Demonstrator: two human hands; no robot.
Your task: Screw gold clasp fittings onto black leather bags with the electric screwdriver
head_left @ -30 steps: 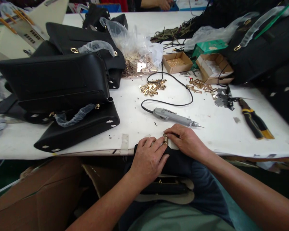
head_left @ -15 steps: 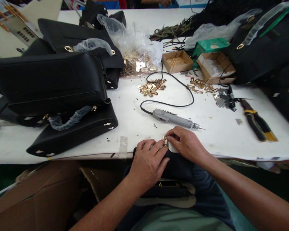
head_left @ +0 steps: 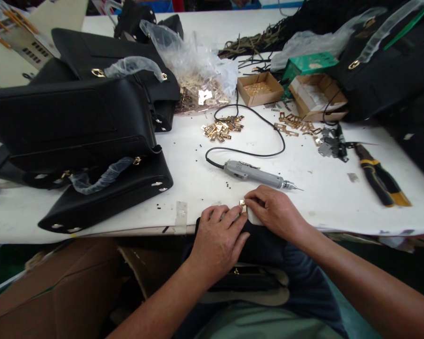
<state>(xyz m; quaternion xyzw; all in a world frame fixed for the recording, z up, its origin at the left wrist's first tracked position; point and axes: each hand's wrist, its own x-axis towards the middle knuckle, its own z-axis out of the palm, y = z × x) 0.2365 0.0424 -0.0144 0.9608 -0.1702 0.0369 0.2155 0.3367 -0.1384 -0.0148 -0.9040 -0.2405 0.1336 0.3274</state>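
A black handbag [head_left: 261, 242] lies across the lap, its upper edge against the front edge of the table. My left hand [head_left: 219, 240] rests over it with bent fingers, holding it down, and its fingertips reach a small gold metal plate [head_left: 243, 206]. From the other side my right hand [head_left: 277, 209] pinches that plate between thumb and forefinger. Part of the plate is hidden under the fingers. Just beyond the hands, a grey electric screwdriver [head_left: 254, 174] lies on the table, its bit pointing right.
Black handbags [head_left: 74, 113] with wrapped handles stand at left. Loose gold plates [head_left: 222, 128] lie mid-table, near a cardboard box [head_left: 260, 89] of small gold parts. Pliers [head_left: 381, 179] lie at right beside grey metal pieces [head_left: 330, 143]. A black cord [head_left: 247, 154] loops behind the screwdriver.
The view has shifted very slightly. Both hands stay at the gold plate, and the right fingers have moved a little to the right.
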